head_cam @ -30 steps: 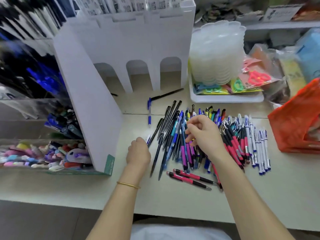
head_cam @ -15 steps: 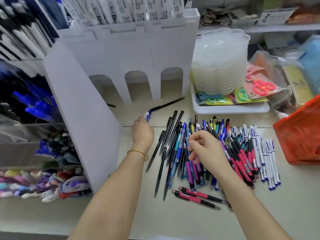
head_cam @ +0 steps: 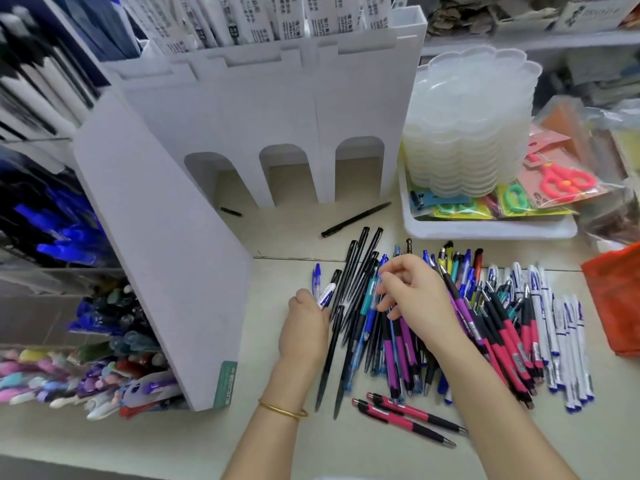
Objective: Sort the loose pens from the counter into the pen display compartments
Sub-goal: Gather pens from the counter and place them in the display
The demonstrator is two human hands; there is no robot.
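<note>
Loose pens (head_cam: 491, 327) lie spread over the beige counter (head_cam: 346, 452): black, blue, teal, purple, pink-and-black, and white-and-blue ones. My left hand (head_cam: 304, 330) grips a few blue-and-white pens (head_cam: 322, 289) at the pile's left edge. Over the middle of the pile, my right hand (head_cam: 415, 299) has curled fingers that pinch a blue pen (head_cam: 375, 292) still lying among the others. The white pen display (head_cam: 166, 258) stands to the left, with clear compartments (head_cam: 104, 306) full of coloured pens behind its side panel.
A single black pen (head_cam: 356, 220) and a small black cap (head_cam: 231, 212) lie near the display's arches. A white tray (head_cam: 485, 230) with stacked clear lids and packed scissors stands at the back right. An orange bag (head_cam: 616, 299) sits at the right edge.
My left hand reached out to a blue-and-white pen at the pile's far left, took hold of it and drew back toward me. My right hand stayed over the pile, picking among the pens.
</note>
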